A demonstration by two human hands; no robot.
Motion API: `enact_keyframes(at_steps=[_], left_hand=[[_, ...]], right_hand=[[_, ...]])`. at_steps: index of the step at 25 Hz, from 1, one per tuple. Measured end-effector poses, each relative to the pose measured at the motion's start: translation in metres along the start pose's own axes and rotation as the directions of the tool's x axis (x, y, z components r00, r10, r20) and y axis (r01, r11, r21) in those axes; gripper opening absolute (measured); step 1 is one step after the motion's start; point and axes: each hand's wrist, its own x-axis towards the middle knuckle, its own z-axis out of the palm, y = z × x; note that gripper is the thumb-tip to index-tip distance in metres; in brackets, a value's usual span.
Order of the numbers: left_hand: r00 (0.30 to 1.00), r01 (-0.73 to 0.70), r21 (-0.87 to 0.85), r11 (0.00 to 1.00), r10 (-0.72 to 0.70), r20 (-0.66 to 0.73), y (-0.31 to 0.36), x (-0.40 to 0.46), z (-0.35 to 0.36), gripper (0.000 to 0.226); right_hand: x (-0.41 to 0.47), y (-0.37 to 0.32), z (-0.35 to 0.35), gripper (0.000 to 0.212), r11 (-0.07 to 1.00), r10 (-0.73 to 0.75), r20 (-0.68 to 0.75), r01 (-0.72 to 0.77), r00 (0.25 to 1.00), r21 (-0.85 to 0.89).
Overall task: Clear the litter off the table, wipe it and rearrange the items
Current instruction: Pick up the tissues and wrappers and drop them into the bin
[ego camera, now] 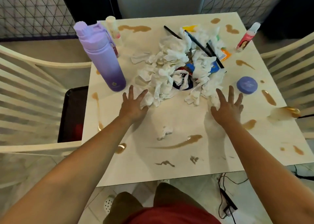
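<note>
A heap of crumpled white tissues mixed with wrappers and black straws covers the middle of the white table. My left hand lies at the heap's near left edge with fingers spread, touching tissue. My right hand lies at the near right edge, fingers spread, also touching tissue. A small tissue scrap lies nearer to me. Brown spills streak the tabletop.
A purple bottle stands left of the heap, with a white tube behind it. A pink spray can and a purple round tin stand at the right. A black bin sits left of the table. Chairs flank both sides.
</note>
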Motion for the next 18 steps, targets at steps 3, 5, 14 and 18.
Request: enact_keyframes(at_steps=[3, 5, 14, 18], left_hand=[[0.998, 0.002, 0.024, 1.000, -0.004, 0.057, -0.001, 0.011, 0.006, 0.057], [0.999, -0.042, -0.012, 0.999, 0.042, 0.029, -0.004, 0.012, 0.010, 0.049], [0.984, 0.011, -0.161, 0.987, -0.039, -0.172, -0.007, 0.008, 0.016, 0.036], [0.982, 0.015, -0.186, 0.983, -0.049, -0.181, -0.005, 0.003, 0.015, 0.031]], right_hand=[[0.028, 0.010, 0.000, 0.069, 0.992, -0.097, 0.090, 0.103, 0.991, -0.066], [0.042, 0.015, 0.003, 0.067, 0.981, -0.143, 0.170, 0.163, 0.975, -0.109], [0.046, 0.013, 0.031, 0.031, 0.982, -0.145, -0.080, 0.154, 0.986, 0.110], [0.046, 0.011, 0.035, 0.024, 0.982, -0.084, -0.126, 0.104, 0.988, 0.156]])
